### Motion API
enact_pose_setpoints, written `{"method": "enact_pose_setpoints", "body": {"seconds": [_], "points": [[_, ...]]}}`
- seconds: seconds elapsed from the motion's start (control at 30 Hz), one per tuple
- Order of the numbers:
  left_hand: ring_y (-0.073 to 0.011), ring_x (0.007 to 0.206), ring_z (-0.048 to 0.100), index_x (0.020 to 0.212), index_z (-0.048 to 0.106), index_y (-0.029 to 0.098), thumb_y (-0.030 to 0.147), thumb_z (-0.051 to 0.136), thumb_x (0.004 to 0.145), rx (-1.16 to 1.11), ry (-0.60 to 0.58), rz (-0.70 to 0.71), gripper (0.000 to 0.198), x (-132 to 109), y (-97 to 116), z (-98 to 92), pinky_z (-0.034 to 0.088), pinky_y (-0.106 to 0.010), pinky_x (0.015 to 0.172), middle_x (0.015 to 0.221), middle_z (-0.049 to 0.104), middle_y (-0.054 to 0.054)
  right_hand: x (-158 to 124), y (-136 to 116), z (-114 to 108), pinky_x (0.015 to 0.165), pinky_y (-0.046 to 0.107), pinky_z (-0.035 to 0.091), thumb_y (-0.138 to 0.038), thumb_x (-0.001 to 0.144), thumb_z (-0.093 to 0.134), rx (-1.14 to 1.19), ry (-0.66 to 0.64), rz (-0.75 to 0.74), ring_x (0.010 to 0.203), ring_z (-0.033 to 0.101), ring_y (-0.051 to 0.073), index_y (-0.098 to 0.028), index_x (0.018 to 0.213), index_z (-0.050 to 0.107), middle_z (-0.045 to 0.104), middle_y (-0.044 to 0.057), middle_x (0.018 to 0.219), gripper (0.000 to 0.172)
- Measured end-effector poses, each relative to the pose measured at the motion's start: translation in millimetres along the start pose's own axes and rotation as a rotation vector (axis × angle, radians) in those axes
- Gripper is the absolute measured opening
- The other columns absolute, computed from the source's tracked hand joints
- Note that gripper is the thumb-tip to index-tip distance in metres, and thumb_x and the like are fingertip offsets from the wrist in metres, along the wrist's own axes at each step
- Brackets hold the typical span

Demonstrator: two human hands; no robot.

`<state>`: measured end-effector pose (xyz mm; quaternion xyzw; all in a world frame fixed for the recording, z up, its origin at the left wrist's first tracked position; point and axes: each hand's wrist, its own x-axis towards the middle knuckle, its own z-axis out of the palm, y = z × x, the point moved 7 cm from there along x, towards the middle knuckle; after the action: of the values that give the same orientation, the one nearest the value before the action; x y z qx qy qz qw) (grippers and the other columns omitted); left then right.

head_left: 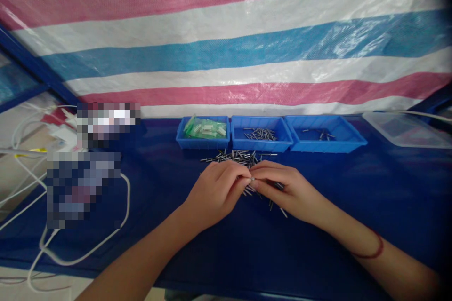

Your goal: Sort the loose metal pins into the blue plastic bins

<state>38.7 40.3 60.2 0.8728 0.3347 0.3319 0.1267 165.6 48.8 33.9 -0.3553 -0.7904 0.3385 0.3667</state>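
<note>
My left hand (219,190) and my right hand (287,186) meet fingertip to fingertip above a heap of metal pins (237,155). Both are closed in a pinch around a small silvery metal piece (252,178); most of it is hidden by the fingers. The heap's pins are thin, some silver and some dark, and lie in all directions on the blue table. My hands cover the middle of the heap, and a few pins stick out below the right hand.
Behind the heap stand three blue bins in a row: one with a green plastic bag (206,128) of white pieces, a middle bin (263,146) with many pins, and a right bin (328,146) with several. A clear plastic lid (399,131) lies at right, white cables (127,197) at left.
</note>
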Motion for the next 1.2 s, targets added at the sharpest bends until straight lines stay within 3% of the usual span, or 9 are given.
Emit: {"method": "enact_pose_setpoints", "body": {"seconds": [0.2, 0.33, 0.53, 0.83, 1.03, 1.2], "points": [[-0.0157, 0.082, 0.060, 0.095, 0.053, 0.019, 0.022, 0.044, 0.094, -0.007, -0.020, -0.077, 0.009, 0, -9, 2.8, 0.046, -0.029, 0.077, 0.089, 0.064, -0.004, -4, 11, -13, 0.066, 0.028, 0.051, -0.031, 0.085, 0.061, 0.138, 0.197, 0.111, 0.083, 0.063, 0.018, -0.024, 0.094, 0.070, 0.068, 0.006, 0.091, 0.014], [-0.0154, 0.080, 0.059, 0.094, 0.052, 0.018, 0.023, 0.042, 0.095, -0.008, -0.092, -0.120, 0.011, 1, -10, 9.0, 0.046, -0.029, 0.075, 0.087, 0.063, -0.004, -7, 14, -12, 0.058, 0.025, 0.049, -0.031, 0.082, 0.066, 0.263, 0.265, 0.180, 0.069, 0.062, 0.015, -0.023, 0.088, 0.070, 0.068, 0.004, 0.083, 0.012], [-0.0158, 0.082, 0.060, 0.101, 0.054, 0.017, 0.029, 0.048, 0.093, -0.108, -0.239, -0.158, 0.015, -1, -11, 21.7, 0.047, -0.028, 0.074, 0.092, 0.063, -0.005, -7, 12, -6, 0.057, 0.026, 0.047, -0.029, 0.082, 0.065, 0.213, 0.234, 0.149, 0.068, 0.060, 0.015, -0.020, 0.080, 0.070, 0.066, 0.004, 0.077, 0.010], [-0.0140, 0.081, 0.059, 0.088, 0.058, 0.016, 0.028, 0.041, 0.097, -0.245, -0.227, -0.189, 0.023, 1, -12, 25.0, 0.045, -0.024, 0.074, 0.084, 0.061, -0.003, -9, 12, -9, 0.055, 0.025, 0.048, -0.029, 0.081, 0.067, 0.235, 0.282, 0.155, 0.071, 0.061, 0.015, -0.021, 0.084, 0.071, 0.066, 0.005, 0.079, 0.009], [-0.0141, 0.080, 0.058, 0.091, 0.060, 0.016, 0.028, 0.039, 0.097, -0.286, -0.248, -0.256, 0.025, -2, -14, 28.6, 0.044, -0.024, 0.073, 0.082, 0.061, -0.003, -8, 7, -10, 0.059, 0.025, 0.049, -0.025, 0.084, 0.064, 0.277, 0.255, 0.134, 0.074, 0.062, 0.014, -0.023, 0.092, 0.071, 0.067, 0.004, 0.084, 0.011], [-0.0130, 0.081, 0.058, 0.106, 0.058, 0.014, 0.028, 0.046, 0.094, -0.342, -0.220, -0.263, 0.022, -2, -13, 27.3, 0.043, -0.023, 0.072, 0.090, 0.062, -0.004, -9, 7, -10, 0.059, 0.026, 0.047, -0.024, 0.084, 0.063, 0.247, 0.257, 0.110, 0.073, 0.061, 0.014, -0.023, 0.088, 0.071, 0.066, 0.004, 0.082, 0.009]]}}
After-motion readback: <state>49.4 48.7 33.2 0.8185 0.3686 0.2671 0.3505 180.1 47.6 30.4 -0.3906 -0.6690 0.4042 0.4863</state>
